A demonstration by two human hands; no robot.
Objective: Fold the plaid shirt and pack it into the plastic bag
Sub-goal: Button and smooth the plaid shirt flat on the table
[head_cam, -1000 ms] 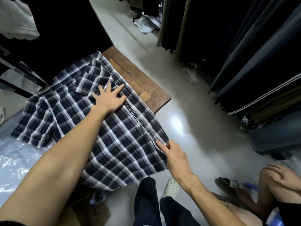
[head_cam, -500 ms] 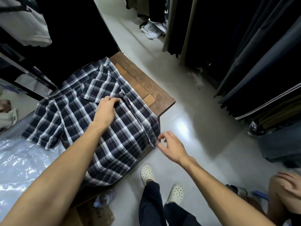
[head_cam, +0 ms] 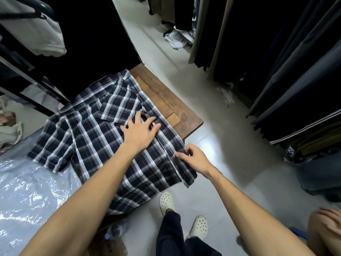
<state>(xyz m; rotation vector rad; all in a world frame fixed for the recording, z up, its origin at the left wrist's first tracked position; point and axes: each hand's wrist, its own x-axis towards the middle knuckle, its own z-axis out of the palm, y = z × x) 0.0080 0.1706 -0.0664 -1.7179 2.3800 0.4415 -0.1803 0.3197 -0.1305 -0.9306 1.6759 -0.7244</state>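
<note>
On the wooden bench point(head_cam: 171, 100), plaid shirt point(head_cam: 92, 132) flat, collar far, hem overhanging near edge, long axis near-far, left hand point(head_cam: 140, 132) splayed flat (fingers spread) by collar, right hand point(head_cam: 193, 157) pinching front placket, bare floor point(head_cam: 212, 145) right, plastic bag point(head_cam: 31, 191) near-left.

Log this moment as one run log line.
left hand flat on plaid shirt | right hand pinching placket | plastic bag unused

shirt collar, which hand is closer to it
Left. The left hand lies spread flat on the plaid shirt just below the collar; the right hand pinches the front edge farther down, toward the hem.
</note>
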